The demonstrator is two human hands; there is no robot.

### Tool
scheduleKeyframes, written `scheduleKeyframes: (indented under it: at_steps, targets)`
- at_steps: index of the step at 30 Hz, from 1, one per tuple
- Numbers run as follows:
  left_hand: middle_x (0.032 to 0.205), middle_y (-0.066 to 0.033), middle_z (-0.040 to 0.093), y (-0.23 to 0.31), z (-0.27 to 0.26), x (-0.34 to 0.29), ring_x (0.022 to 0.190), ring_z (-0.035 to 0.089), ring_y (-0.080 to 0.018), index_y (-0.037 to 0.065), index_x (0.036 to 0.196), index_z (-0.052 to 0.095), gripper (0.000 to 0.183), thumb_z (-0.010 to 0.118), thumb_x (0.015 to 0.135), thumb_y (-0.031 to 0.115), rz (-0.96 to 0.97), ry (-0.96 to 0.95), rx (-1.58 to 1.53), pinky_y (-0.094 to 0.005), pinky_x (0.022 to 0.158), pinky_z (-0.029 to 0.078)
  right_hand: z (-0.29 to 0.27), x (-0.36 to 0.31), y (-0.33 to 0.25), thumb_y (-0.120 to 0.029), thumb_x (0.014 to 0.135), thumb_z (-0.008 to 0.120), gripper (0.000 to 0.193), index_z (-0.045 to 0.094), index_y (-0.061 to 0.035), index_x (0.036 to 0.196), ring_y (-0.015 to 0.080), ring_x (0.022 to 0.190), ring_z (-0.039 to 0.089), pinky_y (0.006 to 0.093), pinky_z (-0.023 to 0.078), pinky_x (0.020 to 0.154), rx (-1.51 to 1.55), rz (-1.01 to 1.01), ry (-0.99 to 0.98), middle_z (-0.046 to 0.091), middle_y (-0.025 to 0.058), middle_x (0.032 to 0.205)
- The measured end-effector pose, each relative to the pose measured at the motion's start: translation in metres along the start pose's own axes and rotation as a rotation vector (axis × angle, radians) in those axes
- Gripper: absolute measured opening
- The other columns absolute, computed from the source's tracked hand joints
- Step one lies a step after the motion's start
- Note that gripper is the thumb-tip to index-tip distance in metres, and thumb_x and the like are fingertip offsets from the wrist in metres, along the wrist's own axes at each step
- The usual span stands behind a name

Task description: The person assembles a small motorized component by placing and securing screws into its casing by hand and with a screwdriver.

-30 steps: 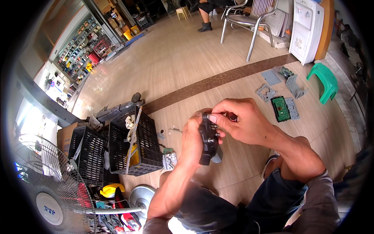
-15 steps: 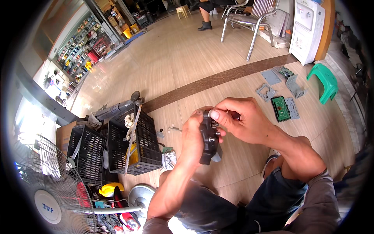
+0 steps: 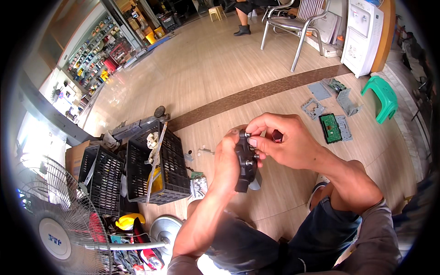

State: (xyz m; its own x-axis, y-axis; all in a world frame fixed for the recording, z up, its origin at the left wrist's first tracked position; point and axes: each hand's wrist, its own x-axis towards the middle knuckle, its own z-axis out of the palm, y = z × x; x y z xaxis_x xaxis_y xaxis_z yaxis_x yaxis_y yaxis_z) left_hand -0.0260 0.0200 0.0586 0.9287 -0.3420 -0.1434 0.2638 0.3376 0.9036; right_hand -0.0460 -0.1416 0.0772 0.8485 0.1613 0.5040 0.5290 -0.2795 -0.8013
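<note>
Hands [image 3: 226, 158] on blk unit [image 3: 246, 174], R thumb [image 3: 254, 142] now lower, top stud [image 3: 248, 134] showing.

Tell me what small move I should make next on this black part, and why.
Probably pinch the uppermost metal stud gently to check for looseness: your right hand has its thumb and forefinger close by it, while your left hand holds the black part.
</note>
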Motion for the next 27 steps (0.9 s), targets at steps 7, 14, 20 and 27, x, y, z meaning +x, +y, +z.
scheduleKeyframes:
  at_steps: [7,14,20,27]
  targets:
    - [0.079,-0.0133,0.065,-0.001,-0.005,0.001,0.062,0.066,-0.0225,-0.001,0.110,0.056,0.045,0.038,0.097,0.039,-0.010,-0.018,0.016,-0.0327,0.054,0.057,-0.003,0.002,-0.001,-0.011,0.087,0.069,0.017,0.066,-0.0008,0.100,0.0121,0.059,0.062,0.0277,0.048,0.054,0.001,0.079,-0.060,0.069,0.0094,0.077]
    - [0.083,-0.0136,0.066,-0.001,-0.002,0.000,0.064,0.067,-0.0226,-0.001,0.113,0.056,0.046,0.038,0.097,0.038,-0.008,0.011,-0.007,-0.0326,0.055,0.057,0.000,0.000,0.000,-0.009,0.087,0.069,0.017,0.066,0.0000,0.100,0.0125,0.058,0.062,0.0281,0.049,0.054,-0.016,0.055,-0.016,0.069,0.0099,0.080]
    - [0.097,-0.0177,0.062,0.001,-0.004,-0.001,0.069,0.066,-0.0224,-0.007,0.122,0.049,0.050,0.037,0.098,0.035,-0.005,-0.028,0.018,-0.0328,0.057,0.055,0.000,0.001,-0.003,-0.011,0.088,0.069,0.016,0.066,0.0007,0.100,0.0112,0.058,0.062,0.0284,0.049,0.053,-0.016,0.014,0.004,0.070,0.0095,0.080]
    - [0.097,-0.0179,0.062,-0.002,-0.009,0.001,0.069,0.066,-0.0227,-0.007,0.122,0.049,0.050,0.037,0.098,0.036,-0.024,-0.055,0.031,-0.0326,0.057,0.056,-0.005,0.002,-0.003,-0.014,0.094,0.064,0.018,0.067,0.0033,0.096,0.0105,0.059,0.064,0.0266,0.050,0.053,-0.003,0.094,-0.073,0.068,0.0088,0.075]
